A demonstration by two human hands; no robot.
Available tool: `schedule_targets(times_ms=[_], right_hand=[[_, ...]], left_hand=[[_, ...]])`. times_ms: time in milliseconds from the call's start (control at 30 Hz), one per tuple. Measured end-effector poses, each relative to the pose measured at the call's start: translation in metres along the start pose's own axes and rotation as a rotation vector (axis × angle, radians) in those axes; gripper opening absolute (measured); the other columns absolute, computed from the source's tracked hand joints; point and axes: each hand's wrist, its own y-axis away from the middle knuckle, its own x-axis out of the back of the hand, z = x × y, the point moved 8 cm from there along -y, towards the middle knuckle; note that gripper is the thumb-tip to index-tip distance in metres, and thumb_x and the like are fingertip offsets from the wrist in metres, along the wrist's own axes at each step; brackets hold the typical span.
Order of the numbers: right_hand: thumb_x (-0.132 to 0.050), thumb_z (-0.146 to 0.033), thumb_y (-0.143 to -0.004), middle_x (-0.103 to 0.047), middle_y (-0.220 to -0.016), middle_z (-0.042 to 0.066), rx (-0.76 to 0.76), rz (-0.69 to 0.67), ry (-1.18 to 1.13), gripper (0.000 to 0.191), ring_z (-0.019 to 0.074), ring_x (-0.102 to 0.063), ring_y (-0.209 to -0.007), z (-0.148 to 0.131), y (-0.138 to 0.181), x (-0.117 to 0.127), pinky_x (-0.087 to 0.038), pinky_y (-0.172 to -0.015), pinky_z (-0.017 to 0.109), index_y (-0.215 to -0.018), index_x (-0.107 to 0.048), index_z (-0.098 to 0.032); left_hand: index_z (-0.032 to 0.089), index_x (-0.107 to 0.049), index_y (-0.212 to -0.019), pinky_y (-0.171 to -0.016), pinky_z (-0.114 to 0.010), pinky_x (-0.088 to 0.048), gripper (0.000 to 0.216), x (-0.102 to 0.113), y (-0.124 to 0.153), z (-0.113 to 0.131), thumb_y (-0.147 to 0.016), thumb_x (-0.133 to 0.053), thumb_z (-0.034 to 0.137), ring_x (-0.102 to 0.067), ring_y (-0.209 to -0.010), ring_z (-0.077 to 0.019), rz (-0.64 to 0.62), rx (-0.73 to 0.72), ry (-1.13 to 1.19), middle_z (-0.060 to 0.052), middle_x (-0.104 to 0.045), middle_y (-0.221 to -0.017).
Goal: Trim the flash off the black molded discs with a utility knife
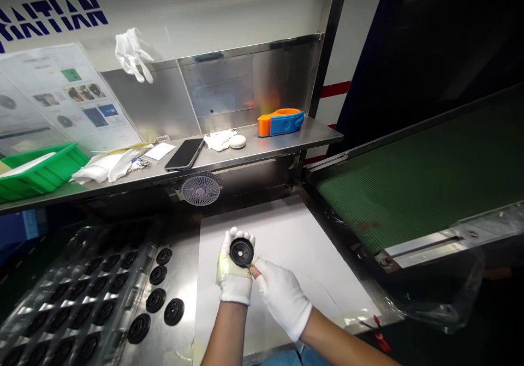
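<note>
A black round part (241,252), wheel-like with a small central hole, lies face up in my left hand (233,276). That hand wears a white glove with a yellowish coating, and its fingers curl up behind the part. My right hand (282,295), in a white glove with a bare thumb tip showing, pinches at the part's lower right edge. Whatever sits between those fingertips is too small to make out. Both hands are over a white sheet (286,229). Several similar black parts, one of them a loose part (174,311), lie on the metal table to the left.
A clear plastic tray (88,279) of black parts stands at left. Above runs a metal shelf (262,150) with a phone (185,154), a green bin (45,172) and an orange-blue tape holder (281,123). A small fan (201,189) hangs below. A green conveyor (426,175) is at right.
</note>
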Motion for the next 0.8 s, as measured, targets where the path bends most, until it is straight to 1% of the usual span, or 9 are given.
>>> schedule_targets(times_ms=[133,233,300,367,433,500,600,700,800], right_hand=[[-0.035,-0.033,-0.092,-0.059,-0.067,-0.001,0.060,-0.058,-0.257,0.030,0.0132,-0.053,-0.062,0.001,0.001,0.005,-0.036,-0.059,0.024,-0.073,-0.054,-0.020],[-0.034,-0.039,-0.092,-0.050,-0.061,-0.004,0.054,-0.100,-0.412,0.033,0.0124,-0.048,-0.059,0.010,0.001,0.018,-0.038,-0.058,0.025,-0.071,-0.052,-0.020],[-0.035,-0.041,-0.092,-0.047,-0.061,-0.004,0.043,-0.101,-0.445,0.034,0.0122,-0.047,-0.059,0.017,0.000,0.032,-0.038,-0.059,0.025,-0.071,-0.052,-0.020],[-0.038,-0.039,-0.090,-0.050,-0.064,-0.004,0.030,-0.090,-0.397,0.029,0.0125,-0.048,-0.061,0.025,-0.001,0.049,-0.039,-0.060,0.025,-0.073,-0.053,-0.020],[-0.044,-0.036,-0.087,-0.053,-0.065,-0.004,0.006,-0.075,-0.298,0.021,0.0127,-0.049,-0.061,0.030,-0.001,0.067,-0.038,-0.059,0.026,-0.075,-0.053,-0.021],[-0.049,-0.034,-0.084,-0.054,-0.063,-0.005,-0.005,-0.078,-0.211,0.017,0.0127,-0.049,-0.059,0.030,-0.002,0.083,-0.037,-0.058,0.026,-0.074,-0.055,-0.022],[-0.053,-0.032,-0.083,-0.061,-0.066,-0.003,0.071,-0.123,-0.191,0.018,0.0128,-0.054,-0.063,0.015,-0.004,0.099,-0.040,-0.060,0.025,-0.071,-0.060,-0.021],[-0.057,-0.029,-0.082,-0.067,-0.074,-0.001,0.203,-0.162,-0.170,0.016,0.0133,-0.059,-0.070,-0.007,-0.008,0.108,-0.041,-0.064,0.024,-0.075,-0.068,-0.021],[-0.058,-0.031,-0.082,-0.066,-0.071,-0.002,0.302,-0.204,-0.103,0.017,0.0126,-0.058,-0.066,-0.024,-0.011,0.108,-0.041,-0.060,0.023,-0.076,-0.072,-0.022]], left_hand=[[0.015,-0.065,-0.094,-0.089,-0.048,-0.050,0.020,0.001,0.011,0.007,-0.084,-0.055,0.029,-0.061,-0.103,-0.0274,-0.016,0.066,-0.042,-0.011,-0.067,-0.100],[0.017,-0.062,-0.108,-0.095,-0.051,-0.046,0.033,-0.002,0.020,0.014,-0.077,-0.054,0.011,-0.054,-0.115,-0.0292,-0.138,0.080,-0.082,-0.012,-0.064,-0.113],[0.017,-0.060,-0.110,-0.096,-0.051,-0.044,0.050,-0.002,0.025,0.017,-0.064,-0.051,-0.001,-0.055,-0.114,-0.0280,-0.198,0.067,-0.184,-0.011,-0.065,-0.107],[0.016,-0.059,-0.107,-0.096,-0.049,-0.044,0.054,0.000,0.029,0.021,-0.058,-0.049,-0.004,-0.059,-0.107,-0.0269,-0.202,0.032,-0.365,-0.010,-0.068,-0.097],[0.015,-0.059,-0.105,-0.094,-0.046,-0.044,0.047,0.001,0.035,0.025,-0.062,-0.052,-0.001,-0.063,-0.099,-0.0259,-0.187,-0.005,-0.551,-0.009,-0.068,-0.091],[0.015,-0.056,-0.111,-0.094,-0.042,-0.044,0.045,-0.004,0.041,0.028,-0.068,-0.058,0.005,-0.064,-0.095,-0.0252,-0.220,-0.023,-0.679,-0.010,-0.069,-0.093],[0.014,-0.051,-0.123,-0.094,-0.040,-0.041,0.053,-0.013,0.052,0.029,-0.072,-0.063,0.013,-0.062,-0.099,-0.0262,-0.304,-0.014,-0.781,-0.013,-0.067,-0.103],[0.015,-0.052,-0.125,-0.095,-0.040,-0.039,0.055,-0.019,0.062,0.026,-0.072,-0.065,0.018,-0.059,-0.104,-0.0276,-0.375,0.039,-0.843,-0.015,-0.064,-0.111],[0.017,-0.050,-0.129,-0.092,-0.039,-0.039,0.061,-0.025,0.073,0.019,-0.071,-0.067,0.021,-0.060,-0.100,-0.0272,-0.466,0.123,-0.906,-0.013,-0.065,-0.108]])
